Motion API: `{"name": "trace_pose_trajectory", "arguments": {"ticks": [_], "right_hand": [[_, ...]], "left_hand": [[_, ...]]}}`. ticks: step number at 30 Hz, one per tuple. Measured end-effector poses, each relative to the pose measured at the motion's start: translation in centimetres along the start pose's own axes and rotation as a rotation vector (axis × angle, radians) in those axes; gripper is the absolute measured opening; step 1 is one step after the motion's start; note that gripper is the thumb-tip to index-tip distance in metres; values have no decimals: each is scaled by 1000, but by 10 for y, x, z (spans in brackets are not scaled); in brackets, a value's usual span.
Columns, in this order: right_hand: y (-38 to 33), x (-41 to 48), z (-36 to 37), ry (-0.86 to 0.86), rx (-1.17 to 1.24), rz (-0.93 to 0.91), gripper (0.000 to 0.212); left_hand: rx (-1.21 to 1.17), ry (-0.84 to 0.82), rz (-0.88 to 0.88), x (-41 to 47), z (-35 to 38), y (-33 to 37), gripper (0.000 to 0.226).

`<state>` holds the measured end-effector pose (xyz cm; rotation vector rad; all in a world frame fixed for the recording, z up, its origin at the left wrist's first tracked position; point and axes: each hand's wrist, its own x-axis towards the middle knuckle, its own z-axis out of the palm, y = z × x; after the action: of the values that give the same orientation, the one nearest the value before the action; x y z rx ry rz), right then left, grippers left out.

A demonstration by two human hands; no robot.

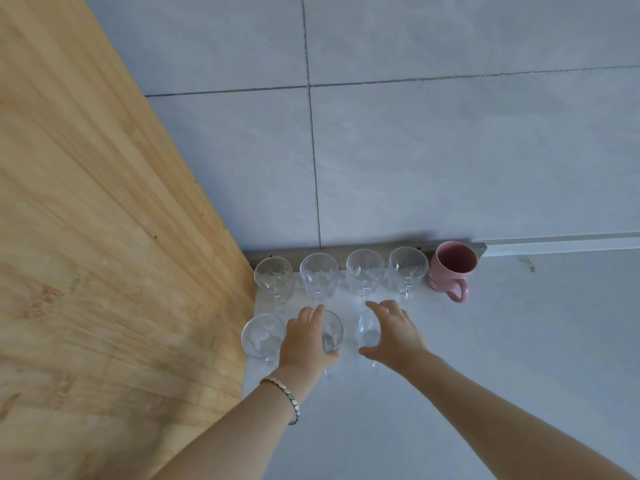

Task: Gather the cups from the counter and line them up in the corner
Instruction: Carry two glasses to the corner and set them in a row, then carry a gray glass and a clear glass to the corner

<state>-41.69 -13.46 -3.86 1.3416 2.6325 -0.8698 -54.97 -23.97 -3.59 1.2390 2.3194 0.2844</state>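
Head view, setting: A pale counter meets a tiled wall at the back and a wooden panel on the left, forming a corner.

Head view, back row: Four clear glasses stand upright in a line along the foot of the wall: the first glass nearest the wooden panel, then the second glass, the third glass and the fourth glass, set close beside one another.

Head view, pink mug: A pink mug closes the line on the right, just beside the fourth glass, its handle turned toward the camera.

Head view, front row: A fifth glass stands free beside the wooden panel, in front of the first glass.

Head view, left hand: The left hand, a metal bracelet on its wrist, wraps its fingers round a sixth glass from the left side, just right of the fifth glass.

Head view, right hand: The right hand curls thumb and fingers around a seventh glass from the right side, in front of the third glass. Whether either held glass rests on the counter cannot be told.
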Motion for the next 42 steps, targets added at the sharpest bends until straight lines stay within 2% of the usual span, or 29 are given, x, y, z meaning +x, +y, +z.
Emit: {"name": "trace_pose_trajectory", "arguments": {"ticks": [3, 5, 8, 11, 18, 20, 22, 24, 25, 28, 31, 33, 37, 42], "right_hand": [[2, -5, 8, -9, 98, 29, 105], [3, -10, 13, 7, 148, 122, 113], [3, -14, 19, 29, 184, 225, 104], [-1, -12, 20, 43, 186, 251, 98], [0, -23, 13, -31, 156, 252, 108], [15, -37, 5, -67, 165, 259, 100], [39, -55, -7, -133, 160, 256, 75], [72, -77, -22, -219, 141, 258, 49], [90, -90, -30, -254, 118, 270, 42], [147, -135, -54, -288, 66, 372, 39], [213, -195, -81, -261, 58, 485, 40], [261, -241, -101, -220, 61, 556, 41], [357, -346, -143, -155, 61, 665, 44], [466, -473, -193, -34, 78, 801, 39]], "left_hand": [[-6, 6, 4, 0, 1, -1, 83], [-15, 6, 15, 1, 1, -3, 83], [-18, 3, 35, 2, 1, -6, 83], [-18, 10, 47, 2, 1, -7, 83], [94, -26, 51, -3, -3, -1, 88], [254, 19, 71, -9, -6, 8, 91], [360, 89, 138, -16, -9, 29, 82], [340, 111, 243, -22, -9, 63, 59], [307, 77, 287, -24, -6, 84, 45], [234, -170, 339, -36, 15, 155, 24], [297, -360, 433, -54, 56, 235, 14], [354, -402, 518, -72, 89, 292, 11], [372, -431, 636, -123, 159, 410, 25], [376, -460, 760, -189, 234, 548, 26]]}}
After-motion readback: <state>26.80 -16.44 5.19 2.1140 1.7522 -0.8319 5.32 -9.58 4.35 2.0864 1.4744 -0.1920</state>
